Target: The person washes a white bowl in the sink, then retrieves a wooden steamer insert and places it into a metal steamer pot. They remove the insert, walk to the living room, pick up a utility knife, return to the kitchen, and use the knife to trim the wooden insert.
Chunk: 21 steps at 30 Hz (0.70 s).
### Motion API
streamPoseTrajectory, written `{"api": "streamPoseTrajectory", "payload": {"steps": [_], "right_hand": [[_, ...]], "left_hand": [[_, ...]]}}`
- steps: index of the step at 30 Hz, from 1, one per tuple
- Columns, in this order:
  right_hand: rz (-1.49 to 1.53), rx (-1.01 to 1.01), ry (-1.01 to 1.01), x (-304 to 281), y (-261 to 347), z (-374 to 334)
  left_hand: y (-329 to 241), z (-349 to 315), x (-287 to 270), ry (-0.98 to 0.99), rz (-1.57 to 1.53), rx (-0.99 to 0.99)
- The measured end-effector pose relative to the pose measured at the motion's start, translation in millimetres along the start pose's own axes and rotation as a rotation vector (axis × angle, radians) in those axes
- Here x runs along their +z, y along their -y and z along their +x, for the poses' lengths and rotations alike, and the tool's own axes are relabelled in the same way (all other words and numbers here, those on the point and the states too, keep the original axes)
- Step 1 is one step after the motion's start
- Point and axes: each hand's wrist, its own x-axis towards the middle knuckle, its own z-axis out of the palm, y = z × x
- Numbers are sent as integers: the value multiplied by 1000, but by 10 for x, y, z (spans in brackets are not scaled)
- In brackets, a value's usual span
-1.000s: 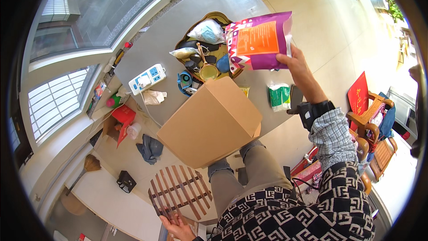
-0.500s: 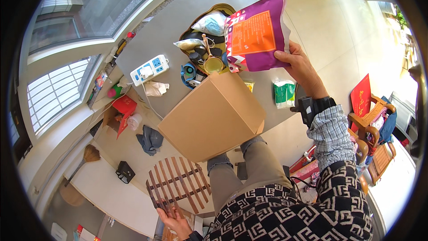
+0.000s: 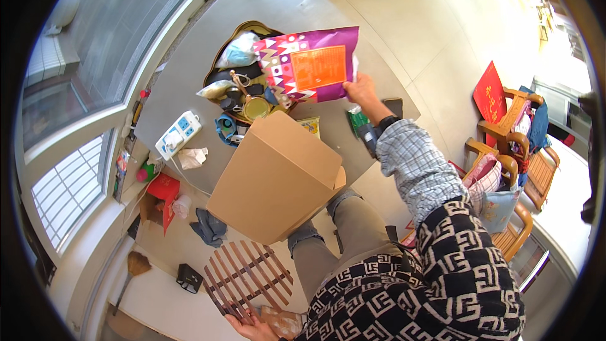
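Note:
My right hand (image 3: 362,90) pinches the corner of a purple packaging bag (image 3: 319,66) with an orange panel and a patterned white-and-red end. The bag hangs over the right side of an oval tray (image 3: 210,69) with a gold rim, partly covering it. Inside the tray lie white-and-blue packets, dark items and a round gold-rimmed glass (image 3: 255,108). A tan cardboard box (image 3: 271,180) stands in front of the tray, over my legs; neither hand is on it. My left hand (image 3: 251,326) is low down, fingers apart, beside a slatted wooden rack (image 3: 249,275); whether they touch cannot be told.
On the grey table (image 3: 278,0) are a white power strip (image 3: 178,132), a crumpled tissue (image 3: 192,157), a blue strap-like item (image 3: 226,127), a yellow packet (image 3: 310,126) and a dark phone (image 3: 392,107). Wooden chairs (image 3: 505,126) stand right; a broom (image 3: 136,265) leans left.
My right hand has drawn the purple bag down and left relative to the view, uncovering the phone at the table's edge. The whole view has shifted. My left hand stays low by the rack.

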Motion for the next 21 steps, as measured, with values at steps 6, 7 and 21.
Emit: {"api": "streamPoseTrajectory", "payload": {"steps": [6,7,21], "right_hand": [[78,41,252,407,11,-401],[74,59,217,387,-15,-435],[440,357,55,-681,-2299,-2515]], "left_hand": [[-77,-211,862,54,-122,171],[-92,-268,961,-248,100,265],[-462,116,601,192,180,506]]}}
